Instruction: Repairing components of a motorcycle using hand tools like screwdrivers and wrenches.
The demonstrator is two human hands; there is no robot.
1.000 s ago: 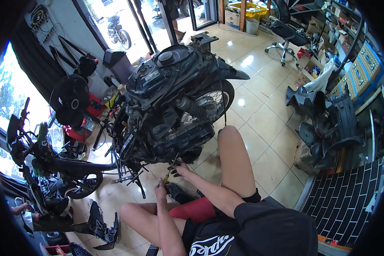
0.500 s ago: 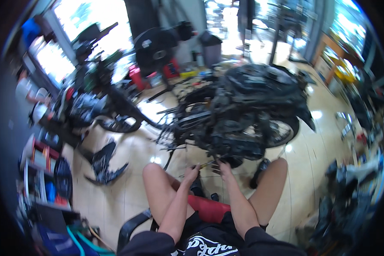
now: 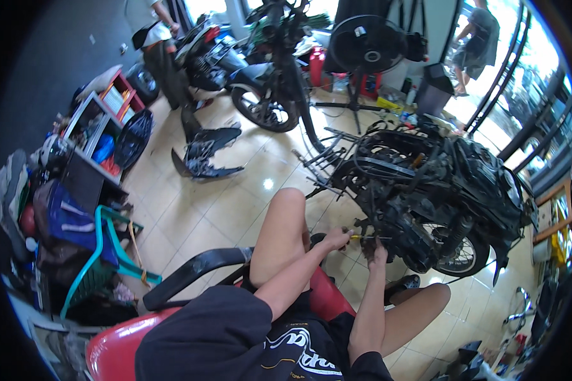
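Note:
A black, partly stripped motorcycle leans in front of me with its frame and engine exposed. My left hand is closed round a slim tool with a yellow shaft or handle, which looks like a screwdriver. Its tip points right, toward the engine's lower side. Close beside that tip, my right hand reaches up to the engine's underside, fingers bent against a small dark part. What those fingers grip is too small and dark to make out.
I sit on a red seat with a black rail at my left. A black fairing piece lies on the tiled floor. Behind it stand a second motorcycle, a person and a black fan. A green plastic chair is at left.
My view has swung left, so the motorcycle and both hands appear farther right. The right hand's fingers, spread before, are now bent against the engine's underside. The yellow tool stays in my left hand.

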